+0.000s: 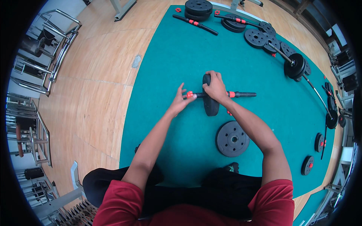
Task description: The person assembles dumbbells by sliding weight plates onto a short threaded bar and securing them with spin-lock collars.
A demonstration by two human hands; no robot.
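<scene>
In front of me a black dumbbell bar (247, 95) with threaded ends lies across my view, with a black weight plate (211, 107) standing on edge around it. My right hand (217, 86) wraps over the plate's top edge. At the bar's left end, my left hand (178, 102) has its thumb and fingers around a red spin-lock collar (189, 95). A second weight plate (233, 138) rests flat on the green mat, nearer to me. Beside my right forearm a small red piece (229, 112) shows only in part.
The green mat (169, 56) borders a wooden floor (98, 67). Far off lie stacked plates (198, 9), a bar with red parts (195, 24) and several loose plates. A loaded barbell (313, 88) stretches along the right. Metal racks (49, 56) stand at the left.
</scene>
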